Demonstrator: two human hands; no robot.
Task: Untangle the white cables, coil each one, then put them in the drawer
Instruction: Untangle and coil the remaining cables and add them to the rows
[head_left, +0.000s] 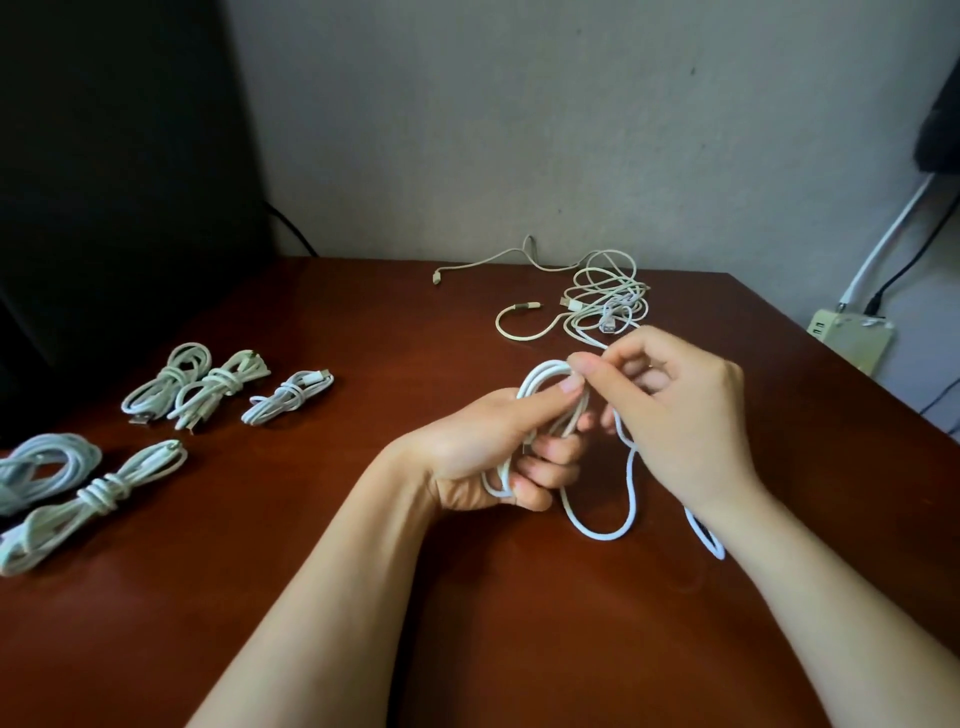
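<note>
Left hand is clenching the coil steady; right hand, at three o'clock, is pinching its tail for wrapping.

A brown table is standing against a plain grey wall, a dark panel is filling the left, a beige power strip is showing at right.

No readable text, label or number anywhere.
</note>
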